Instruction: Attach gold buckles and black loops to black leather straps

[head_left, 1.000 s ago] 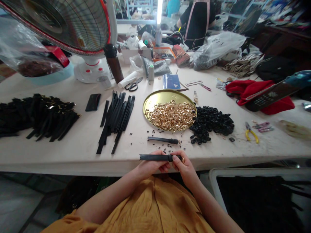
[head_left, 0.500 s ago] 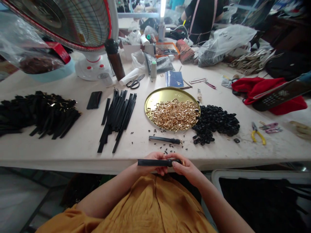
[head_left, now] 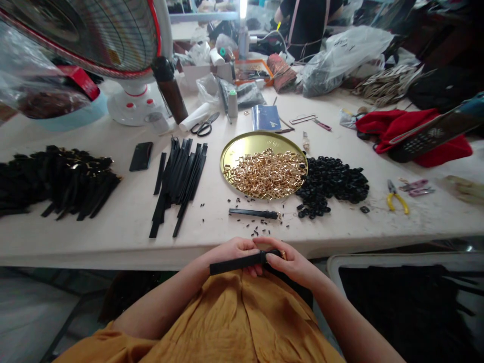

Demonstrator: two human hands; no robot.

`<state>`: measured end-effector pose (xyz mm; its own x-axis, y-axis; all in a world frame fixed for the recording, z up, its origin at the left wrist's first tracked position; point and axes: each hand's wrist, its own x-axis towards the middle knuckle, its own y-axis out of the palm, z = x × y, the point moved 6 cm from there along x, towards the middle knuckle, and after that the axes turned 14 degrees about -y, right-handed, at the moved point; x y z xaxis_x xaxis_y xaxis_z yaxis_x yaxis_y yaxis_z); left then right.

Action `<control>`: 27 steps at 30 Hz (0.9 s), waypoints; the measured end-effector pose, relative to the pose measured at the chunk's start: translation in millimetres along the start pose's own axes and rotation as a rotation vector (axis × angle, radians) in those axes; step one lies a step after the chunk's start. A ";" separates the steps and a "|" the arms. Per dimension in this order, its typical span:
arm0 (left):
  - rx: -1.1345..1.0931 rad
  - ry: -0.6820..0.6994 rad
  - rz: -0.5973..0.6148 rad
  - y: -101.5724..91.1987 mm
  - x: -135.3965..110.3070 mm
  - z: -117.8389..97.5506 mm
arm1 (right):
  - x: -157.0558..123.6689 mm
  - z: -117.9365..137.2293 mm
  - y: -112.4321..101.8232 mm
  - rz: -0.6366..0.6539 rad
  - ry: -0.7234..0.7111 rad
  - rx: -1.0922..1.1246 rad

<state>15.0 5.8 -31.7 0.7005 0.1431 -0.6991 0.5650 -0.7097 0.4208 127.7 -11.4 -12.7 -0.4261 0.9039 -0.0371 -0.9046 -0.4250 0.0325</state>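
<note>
A black strap [head_left: 236, 263] with a gold buckle at its right end is held over my lap, just off the table's front edge. My right hand [head_left: 293, 262] pinches it by the buckle end, the thumb pressing on top. Behind the strap's middle my left hand [head_left: 242, 248] is closed, its fingertips showing below the strap. On the table in front lies a second black strap with a buckle [head_left: 254, 214], among small black bits. Beyond it, a gold round tray [head_left: 242, 143] bears a heap of gold buckles [head_left: 268, 174]. Black loops [head_left: 333, 184] are piled at its right.
Flat black straps [head_left: 181, 176] lie left of the tray, near a phone [head_left: 141, 156]. Further left are bundled straps with gold fittings [head_left: 83, 181]. Scissors [head_left: 204, 126], a fan [head_left: 132, 103] and a bottle [head_left: 172, 93] stand behind. Yellow-handled pliers [head_left: 397, 197] lie right.
The held strap has tilted, its free left end dropping toward my lap, and its face has turned. Both hands stay on it. The whole view has shifted slightly.
</note>
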 end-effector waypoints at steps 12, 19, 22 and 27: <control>-0.153 -0.045 -0.025 -10.8 -8.8 -1.6 | 1.8 1.6 2.4 -0.184 -0.133 -0.237; 0.255 -0.091 0.045 -4.3 -10.4 -15.4 | -1.3 0.3 4.7 -0.102 -0.165 -0.376; 0.402 -0.068 -0.073 0.5 -7.0 -18.3 | -3.6 -2.3 5.1 -0.111 -0.164 -0.396; 0.462 -0.046 -0.155 7.3 -7.2 -21.8 | -6.4 -1.6 6.6 -0.053 -0.140 -0.481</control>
<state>23.6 14.7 -10.9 0.5973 0.2485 -0.7625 0.4016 -0.9157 0.0162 124.5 -20.1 -13.9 -0.4033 0.9085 0.1092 -0.8427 -0.3223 -0.4313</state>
